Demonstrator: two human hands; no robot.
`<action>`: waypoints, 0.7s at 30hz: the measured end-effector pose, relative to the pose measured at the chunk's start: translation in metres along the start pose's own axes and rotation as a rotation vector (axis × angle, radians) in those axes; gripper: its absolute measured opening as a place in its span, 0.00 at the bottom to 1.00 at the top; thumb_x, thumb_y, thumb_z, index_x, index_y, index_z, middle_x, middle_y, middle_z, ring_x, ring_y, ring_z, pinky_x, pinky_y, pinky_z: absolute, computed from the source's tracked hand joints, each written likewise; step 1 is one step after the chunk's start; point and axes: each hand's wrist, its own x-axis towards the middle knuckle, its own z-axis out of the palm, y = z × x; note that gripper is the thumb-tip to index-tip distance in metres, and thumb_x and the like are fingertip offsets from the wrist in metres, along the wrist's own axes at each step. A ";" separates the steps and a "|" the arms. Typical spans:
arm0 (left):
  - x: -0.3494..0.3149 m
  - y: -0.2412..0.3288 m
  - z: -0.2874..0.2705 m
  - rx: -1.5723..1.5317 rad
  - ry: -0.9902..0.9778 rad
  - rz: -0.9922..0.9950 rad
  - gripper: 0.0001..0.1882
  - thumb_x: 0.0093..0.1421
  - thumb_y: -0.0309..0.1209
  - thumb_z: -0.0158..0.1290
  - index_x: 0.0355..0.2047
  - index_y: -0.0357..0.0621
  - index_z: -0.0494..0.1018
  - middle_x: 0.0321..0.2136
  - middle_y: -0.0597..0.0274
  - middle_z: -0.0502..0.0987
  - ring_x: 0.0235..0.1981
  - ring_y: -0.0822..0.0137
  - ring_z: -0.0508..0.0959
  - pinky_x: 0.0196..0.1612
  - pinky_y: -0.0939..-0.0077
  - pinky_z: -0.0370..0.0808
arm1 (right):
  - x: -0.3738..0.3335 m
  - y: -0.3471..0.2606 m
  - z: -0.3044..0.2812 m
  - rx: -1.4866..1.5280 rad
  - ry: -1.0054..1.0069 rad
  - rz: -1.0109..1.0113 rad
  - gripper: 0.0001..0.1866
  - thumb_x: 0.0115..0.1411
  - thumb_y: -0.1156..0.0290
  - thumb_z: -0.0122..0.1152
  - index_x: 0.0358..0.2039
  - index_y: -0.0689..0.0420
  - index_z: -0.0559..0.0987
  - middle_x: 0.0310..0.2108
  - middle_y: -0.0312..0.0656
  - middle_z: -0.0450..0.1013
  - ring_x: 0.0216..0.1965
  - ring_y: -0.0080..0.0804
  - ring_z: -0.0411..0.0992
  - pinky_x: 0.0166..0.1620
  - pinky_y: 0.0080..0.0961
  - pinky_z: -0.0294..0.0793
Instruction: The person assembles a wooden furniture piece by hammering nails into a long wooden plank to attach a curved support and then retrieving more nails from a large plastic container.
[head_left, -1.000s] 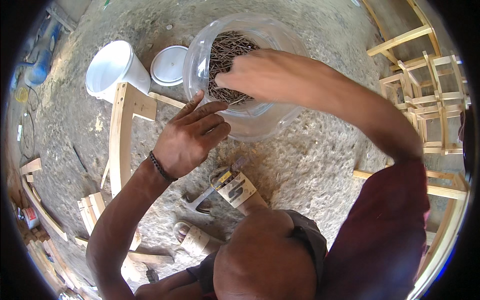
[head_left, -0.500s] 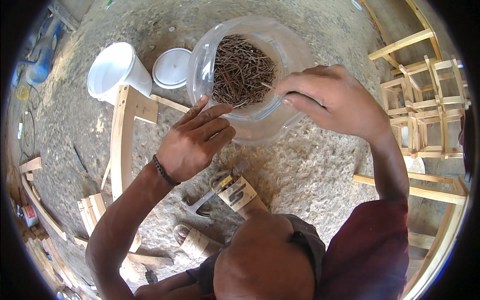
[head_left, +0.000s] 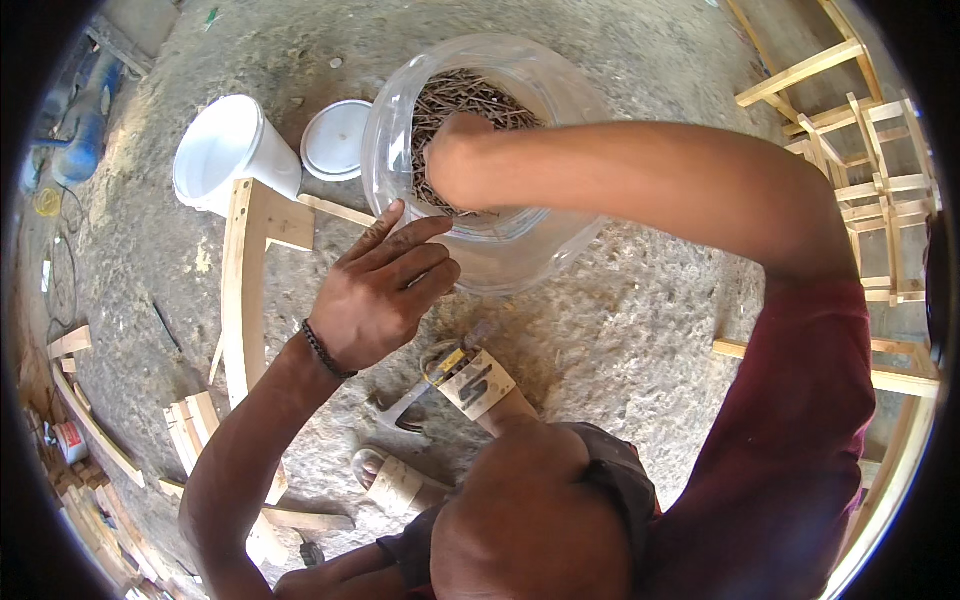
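Observation:
A clear plastic tub on the ground holds a heap of rusty brown nails. My right hand reaches down into the heap from the right, the forearm crossing over the tub's opening. Its fingers are hidden behind the wrist and among the nails. At the tub's near left rim rests my left hand, back upward, fingers apart and stretched toward the plastic. A hammer lies nearer to me, its head on the ground beside my sandalled foot.
Left of the tub are a white bucket and a round white lid. An angled wooden frame piece stands near my left forearm. Wooden frames crowd the right side. Cut timber lies at lower left.
My right hand has moved left from the tub's right rim, where it pinched a thin nail, down into the heap. The left hand has barely moved.

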 end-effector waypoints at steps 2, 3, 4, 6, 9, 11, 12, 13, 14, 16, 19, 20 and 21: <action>-0.001 -0.001 0.000 -0.016 0.002 -0.007 0.09 0.52 0.24 0.60 0.36 0.45 0.80 0.40 0.65 0.81 0.58 0.63 0.76 0.66 0.54 0.69 | 0.031 0.018 0.005 -0.046 0.054 0.023 0.14 0.55 0.67 0.67 0.43 0.51 0.86 0.45 0.37 0.82 0.45 0.35 0.80 0.37 0.38 0.82; 0.009 0.004 0.005 -0.030 0.015 0.009 0.09 0.52 0.25 0.60 0.35 0.45 0.79 0.40 0.65 0.81 0.57 0.62 0.76 0.66 0.54 0.69 | 0.069 0.033 0.037 -0.021 0.109 0.078 0.15 0.56 0.68 0.66 0.45 0.51 0.85 0.46 0.38 0.81 0.45 0.36 0.80 0.38 0.38 0.82; 0.018 0.007 0.011 -0.052 0.026 0.024 0.09 0.52 0.25 0.61 0.35 0.45 0.79 0.40 0.65 0.81 0.57 0.62 0.76 0.65 0.53 0.69 | 0.099 0.041 0.067 0.005 0.157 0.131 0.16 0.56 0.69 0.65 0.46 0.52 0.85 0.46 0.40 0.81 0.45 0.37 0.80 0.39 0.39 0.82; 0.012 -0.005 0.001 -0.014 0.015 -0.014 0.09 0.52 0.25 0.62 0.35 0.45 0.79 0.40 0.65 0.81 0.57 0.62 0.77 0.65 0.53 0.70 | 0.090 0.036 0.024 0.080 0.170 -0.026 0.18 0.56 0.71 0.64 0.48 0.54 0.84 0.47 0.42 0.81 0.46 0.40 0.80 0.42 0.40 0.81; 0.008 -0.008 -0.008 -0.005 0.000 -0.036 0.10 0.52 0.25 0.63 0.35 0.46 0.78 0.39 0.64 0.80 0.57 0.61 0.77 0.64 0.53 0.71 | 0.083 0.036 0.012 0.193 0.162 -0.047 0.19 0.57 0.72 0.61 0.50 0.57 0.82 0.48 0.45 0.80 0.46 0.43 0.80 0.46 0.42 0.80; 0.009 0.000 -0.004 -0.043 0.041 -0.047 0.11 0.50 0.25 0.66 0.34 0.45 0.79 0.38 0.64 0.81 0.56 0.59 0.78 0.64 0.51 0.71 | 0.084 0.040 0.028 0.252 0.160 0.062 0.19 0.58 0.71 0.57 0.50 0.59 0.82 0.48 0.46 0.80 0.47 0.46 0.79 0.50 0.43 0.78; 0.012 0.003 -0.002 -0.062 0.062 -0.054 0.11 0.49 0.25 0.67 0.34 0.44 0.79 0.38 0.64 0.81 0.55 0.58 0.78 0.64 0.49 0.71 | 0.083 0.048 0.037 0.275 0.193 0.083 0.19 0.58 0.71 0.57 0.50 0.59 0.82 0.49 0.46 0.80 0.48 0.46 0.79 0.49 0.43 0.78; 0.015 0.005 0.002 -0.076 0.050 -0.041 0.11 0.49 0.25 0.67 0.34 0.44 0.79 0.38 0.64 0.81 0.55 0.58 0.78 0.64 0.49 0.71 | 0.082 0.051 0.047 0.303 0.227 0.094 0.19 0.58 0.71 0.57 0.50 0.59 0.82 0.50 0.46 0.79 0.48 0.47 0.79 0.49 0.43 0.78; 0.019 0.003 0.000 -0.079 0.039 -0.032 0.12 0.49 0.25 0.66 0.34 0.44 0.79 0.39 0.63 0.81 0.55 0.58 0.78 0.64 0.49 0.70 | 0.077 0.052 0.045 0.326 0.272 0.104 0.19 0.58 0.71 0.57 0.50 0.59 0.82 0.50 0.46 0.79 0.49 0.47 0.79 0.49 0.43 0.78; 0.022 0.001 -0.002 -0.083 0.032 -0.023 0.12 0.49 0.25 0.66 0.35 0.44 0.79 0.39 0.63 0.81 0.56 0.58 0.78 0.64 0.49 0.70 | 0.073 0.057 0.043 0.296 0.202 0.075 0.21 0.56 0.74 0.61 0.53 0.58 0.80 0.50 0.48 0.79 0.50 0.47 0.78 0.50 0.43 0.78; 0.026 -0.001 -0.002 -0.087 0.044 -0.025 0.12 0.49 0.25 0.66 0.35 0.43 0.79 0.40 0.62 0.81 0.56 0.58 0.77 0.64 0.49 0.71 | 0.072 0.069 0.049 0.341 0.236 0.034 0.22 0.55 0.78 0.62 0.52 0.55 0.79 0.48 0.49 0.79 0.49 0.47 0.78 0.51 0.44 0.78; 0.026 -0.002 -0.002 -0.091 0.048 -0.027 0.13 0.49 0.25 0.66 0.35 0.43 0.79 0.40 0.62 0.81 0.56 0.57 0.77 0.64 0.48 0.71 | 0.072 0.071 0.049 0.344 0.283 0.059 0.21 0.56 0.78 0.63 0.51 0.55 0.80 0.48 0.49 0.79 0.49 0.47 0.78 0.50 0.43 0.78; 0.027 -0.002 -0.001 -0.095 0.052 -0.029 0.13 0.48 0.25 0.66 0.35 0.43 0.79 0.40 0.61 0.81 0.56 0.57 0.77 0.63 0.48 0.71 | 0.074 0.073 0.047 0.348 0.329 0.083 0.20 0.56 0.78 0.63 0.50 0.55 0.80 0.49 0.49 0.79 0.49 0.47 0.78 0.50 0.43 0.79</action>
